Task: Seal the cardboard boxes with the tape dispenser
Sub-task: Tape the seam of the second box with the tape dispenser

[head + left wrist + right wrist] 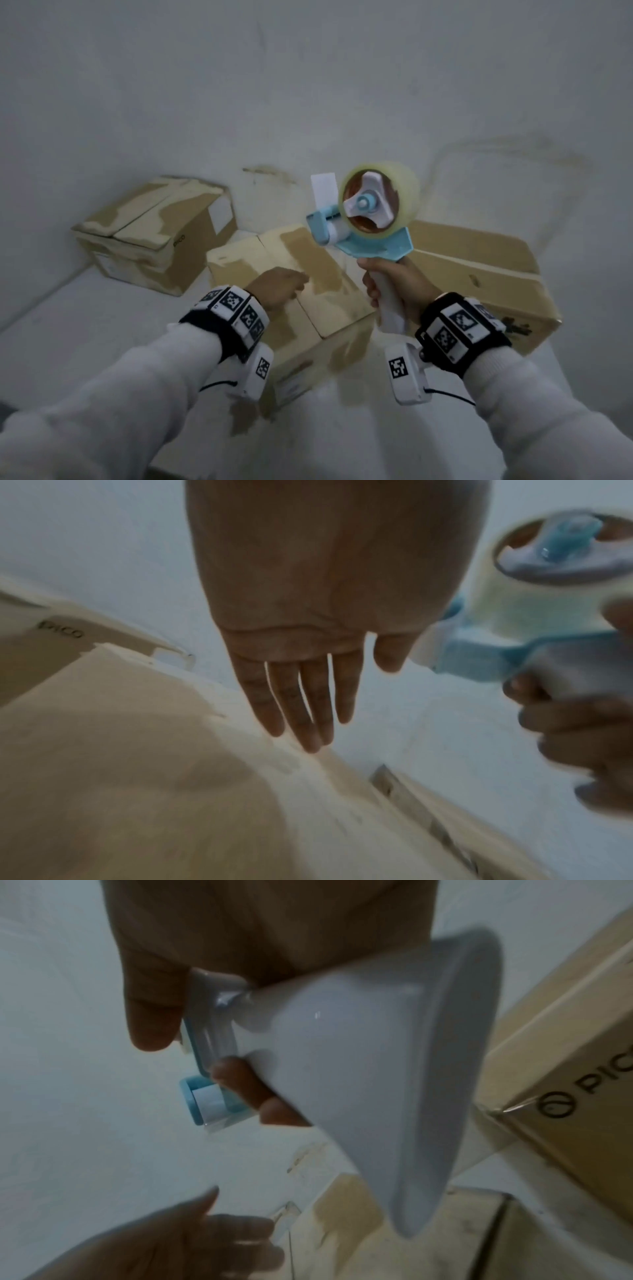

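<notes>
Right box [479,270]: the biggest brown cardboard box. It lies at the right, partly behind the right hand. Its side shows printed letters in the right wrist view.
Left box [154,233]: a brown box at the back left, well apart from the hands. Its top flaps are down, with pale torn patches on them.
Middle box [301,291]: a brown box right in front of the person, between the other two. Its top flaps are down, and a seam runs along the top.
Floor [102,325]: pale and white, with all three boxes on it.
Tape dispenser [363,219]: blue and white, with a roll of clear tape on it. It is up in the air above the far end of the middle box, roll on top.
Right hand [394,287]: its fingers are wrapped round the white handle of the tape dispenser.
Left hand [277,286]: flat, palm down, fingers straight, over the top of the middle box. It holds nothing. I cannot tell if it touches the box.
</notes>
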